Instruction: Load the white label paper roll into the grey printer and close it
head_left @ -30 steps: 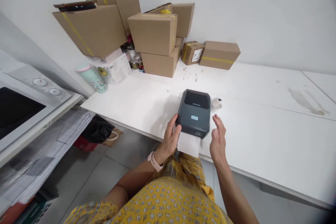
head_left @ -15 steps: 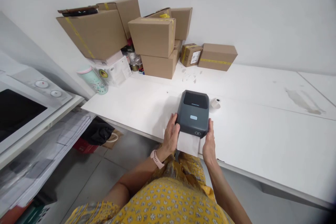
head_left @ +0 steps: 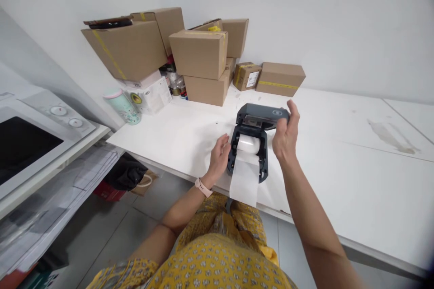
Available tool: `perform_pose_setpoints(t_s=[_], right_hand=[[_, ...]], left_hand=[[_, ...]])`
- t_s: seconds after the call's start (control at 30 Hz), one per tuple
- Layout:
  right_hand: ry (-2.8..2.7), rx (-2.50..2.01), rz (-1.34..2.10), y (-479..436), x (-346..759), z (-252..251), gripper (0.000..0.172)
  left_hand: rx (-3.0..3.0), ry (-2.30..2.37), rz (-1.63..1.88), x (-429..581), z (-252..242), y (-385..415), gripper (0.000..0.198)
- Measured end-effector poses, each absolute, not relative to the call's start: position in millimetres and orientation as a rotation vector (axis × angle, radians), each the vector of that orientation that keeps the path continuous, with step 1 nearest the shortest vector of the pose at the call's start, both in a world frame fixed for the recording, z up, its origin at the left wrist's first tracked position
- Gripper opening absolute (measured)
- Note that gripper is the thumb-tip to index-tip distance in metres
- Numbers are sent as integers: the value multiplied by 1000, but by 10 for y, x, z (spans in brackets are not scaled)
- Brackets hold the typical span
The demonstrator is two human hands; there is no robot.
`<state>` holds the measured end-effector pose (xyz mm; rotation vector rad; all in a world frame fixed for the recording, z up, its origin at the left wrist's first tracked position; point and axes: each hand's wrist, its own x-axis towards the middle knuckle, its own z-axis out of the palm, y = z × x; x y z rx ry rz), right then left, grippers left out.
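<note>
A dark grey label printer [head_left: 249, 156] sits near the front edge of the white table [head_left: 339, 176]. Its lid [head_left: 262, 116] is swung up and back, and my right hand [head_left: 286, 137] grips the lid's front edge. Inside lies a white paper roll [head_left: 248, 143], with a strip of paper [head_left: 243, 183] running out over the front and past the table edge. My left hand [head_left: 219, 158] rests against the printer's left side, fingers slightly curled, holding nothing.
Several cardboard boxes [head_left: 200, 54] are stacked against the wall at the back left. A mint-green bottle [head_left: 122, 106] and a white carton [head_left: 149, 95] stand beside them. A white microwave [head_left: 30, 135] sits on a lower shelf at left. Stains mark the table at right.
The printer's lid, closed before, has been lifted open by my right hand, showing the paper roll. My left hand stays at the printer's left side.
</note>
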<state>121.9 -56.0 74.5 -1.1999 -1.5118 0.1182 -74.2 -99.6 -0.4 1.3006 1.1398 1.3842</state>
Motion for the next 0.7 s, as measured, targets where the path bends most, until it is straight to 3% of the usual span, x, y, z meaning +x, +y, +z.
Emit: perform_pose_setpoints(t_s=[0.17, 0.33, 0.47, 0.6, 0.7], right_hand=[[-1471, -1245, 150, 24, 1328, 999, 63], [-1386, -1305, 315, 363, 1451, 1052, 66], [-1295, -1233, 39, 111, 1446, 919, 56], [-1872, -1360, 226, -166, 1407, 632, 44], [-2447, -1572, 452, -155, 1353, 448, 65]], left_hand=[[1378, 1232, 1162, -712, -298, -1108, 51], [1399, 1294, 1144, -729, -287, -1116, 47], [1501, 1496, 990, -794, -152, -912, 43], [1703, 1700, 550, -814, 76, -537, 45], [1870, 1657, 278, -798, 222, -299, 41]])
